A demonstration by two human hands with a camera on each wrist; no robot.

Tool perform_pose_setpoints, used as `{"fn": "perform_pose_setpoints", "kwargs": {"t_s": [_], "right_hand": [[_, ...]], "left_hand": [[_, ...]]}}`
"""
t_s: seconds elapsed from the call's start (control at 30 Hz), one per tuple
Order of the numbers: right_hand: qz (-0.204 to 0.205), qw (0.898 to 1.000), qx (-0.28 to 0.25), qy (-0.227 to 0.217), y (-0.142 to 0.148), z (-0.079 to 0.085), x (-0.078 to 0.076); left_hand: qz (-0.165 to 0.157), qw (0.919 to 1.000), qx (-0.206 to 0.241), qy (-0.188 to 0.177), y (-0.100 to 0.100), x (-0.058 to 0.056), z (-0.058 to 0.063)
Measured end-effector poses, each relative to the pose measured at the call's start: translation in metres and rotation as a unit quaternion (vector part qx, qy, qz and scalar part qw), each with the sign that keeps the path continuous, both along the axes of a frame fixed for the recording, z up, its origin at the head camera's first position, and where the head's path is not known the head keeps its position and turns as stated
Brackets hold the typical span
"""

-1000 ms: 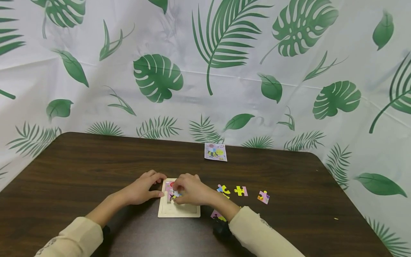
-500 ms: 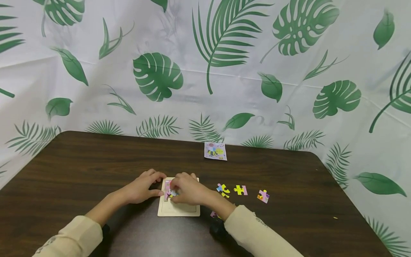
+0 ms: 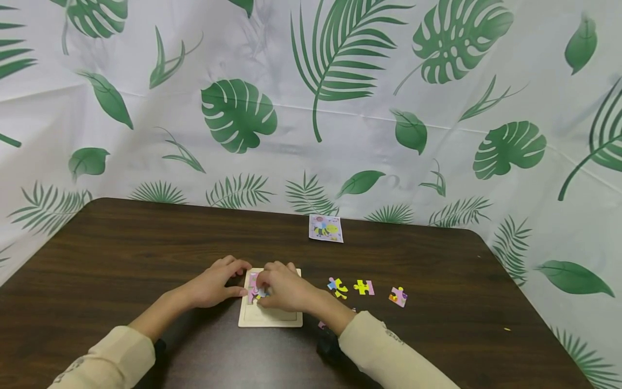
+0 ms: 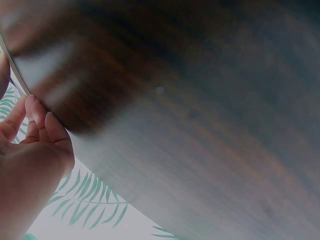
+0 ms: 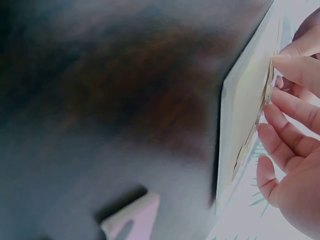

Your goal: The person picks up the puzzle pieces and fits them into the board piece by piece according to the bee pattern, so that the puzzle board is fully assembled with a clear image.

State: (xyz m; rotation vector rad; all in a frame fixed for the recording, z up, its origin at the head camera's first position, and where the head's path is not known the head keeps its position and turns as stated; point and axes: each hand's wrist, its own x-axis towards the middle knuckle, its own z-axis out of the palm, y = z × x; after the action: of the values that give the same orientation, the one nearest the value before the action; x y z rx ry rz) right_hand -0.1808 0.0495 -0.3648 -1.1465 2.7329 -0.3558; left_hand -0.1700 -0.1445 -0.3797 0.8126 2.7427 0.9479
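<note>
A pale wooden puzzle tray [image 3: 286, 320] lies on the dark table, with pink-patterned jigsaw pieces [image 3: 252, 281] along the left side of its recess. My left hand [image 3: 216, 283] holds the tray's upper left corner, thumb at the left rim and fingers near the top; the left wrist view shows its fingertips at the thin edge. My right hand [image 3: 286, 289] is over the tray, thumb and index finger curved about a blue-and-white jigsaw piece [image 3: 261, 293], mostly hidden under the hand. In the right wrist view its fingertips meet the pieces' edges low over the tray.
Loose jigsaw pieces lie right of the tray: a blue-and-yellow one [image 3: 337, 287], a yellow-and-pink one [image 3: 364, 287] and a pink one [image 3: 398, 296]. Another pink piece [image 5: 137, 220] lies nearer, partly under the right forearm. A bee picture card [image 3: 326, 229] lies at the table's back edge.
My right hand has shifted slightly left and down on the tray, and the piece that stood raised under it now sits lower beside the left pieces. The left hand has stayed put.
</note>
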Motion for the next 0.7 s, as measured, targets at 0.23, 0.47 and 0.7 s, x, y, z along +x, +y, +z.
{"fn": "perform_pose_setpoints", "kwargs": {"t_s": [0.23,0.47,0.7], "right_hand": [[-0.002,1.000,0.004,0.003,-0.0003,-0.0001,-0.0005],[-0.003,1.000,-0.004,-0.001,0.0015,-0.0006,-0.0005],[0.001,1.000,-0.020,-0.023,0.0048,-0.0006,-0.0021]], "left_hand": [[0.001,1.0000,-0.001,-0.003,0.0008,0.0016,0.0021],[0.004,1.0000,-0.005,-0.005,0.0005,0.0005,0.0009],[0.005,1.0000,-0.004,-0.007,0.0008,0.0005,0.0001]]}}
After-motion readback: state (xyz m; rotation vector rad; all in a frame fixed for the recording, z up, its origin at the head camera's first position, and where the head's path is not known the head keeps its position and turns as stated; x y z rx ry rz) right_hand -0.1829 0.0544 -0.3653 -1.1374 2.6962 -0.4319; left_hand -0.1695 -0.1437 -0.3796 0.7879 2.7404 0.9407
